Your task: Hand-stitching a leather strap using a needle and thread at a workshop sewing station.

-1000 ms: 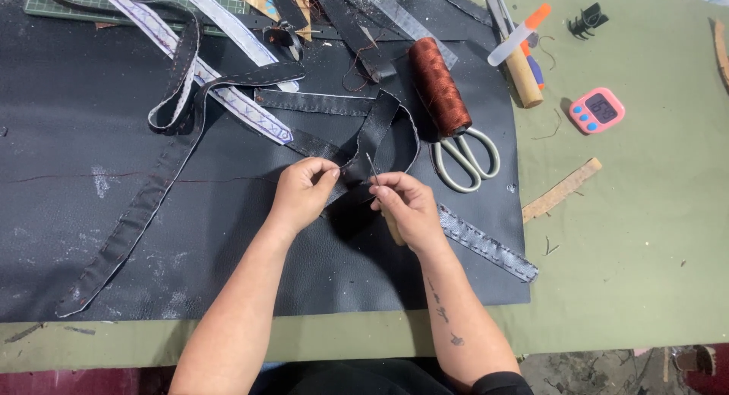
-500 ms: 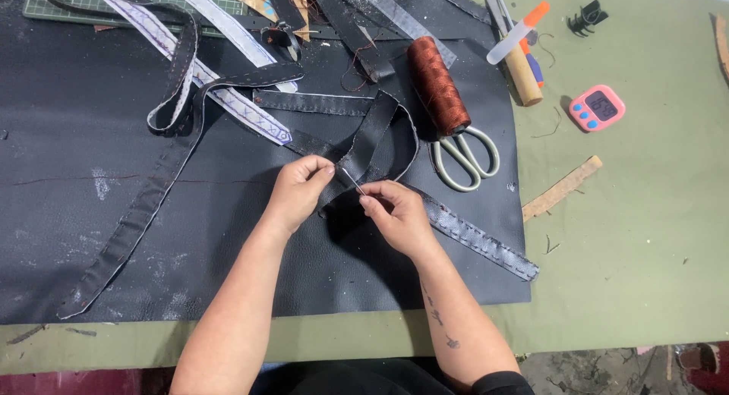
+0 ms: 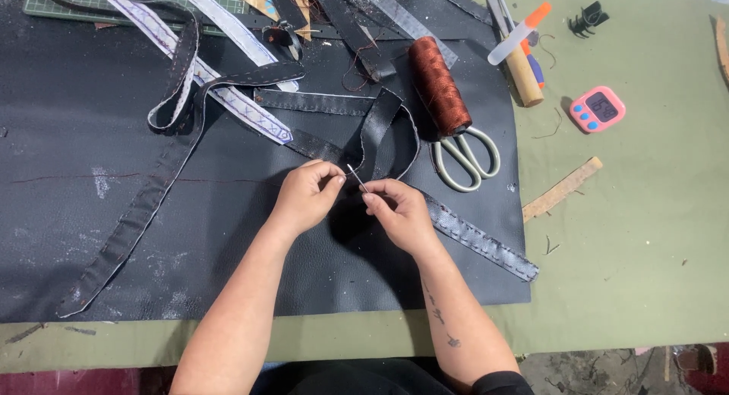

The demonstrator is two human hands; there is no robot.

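My left hand and my right hand meet over a black leather sheet. A thin metal needle slants between them, its lower end pinched in my right fingertips. My left thumb and forefinger are pinched together just left of the needle's upper end; whether thread runs between them is too fine to tell. A looped black leather strap with stitched edges lies right behind my hands. Its tail runs out to the right under my right wrist.
A spool of rust-brown thread and pale-handled scissors lie behind the strap. Several black and white-backed strips clutter the far left. A pink timer, a wooden-handled tool, a black clip and a wooden strip rest on the green cloth.
My right hand has slid slightly down and left, bringing the needle up between both hands. My left hand has stayed almost still.
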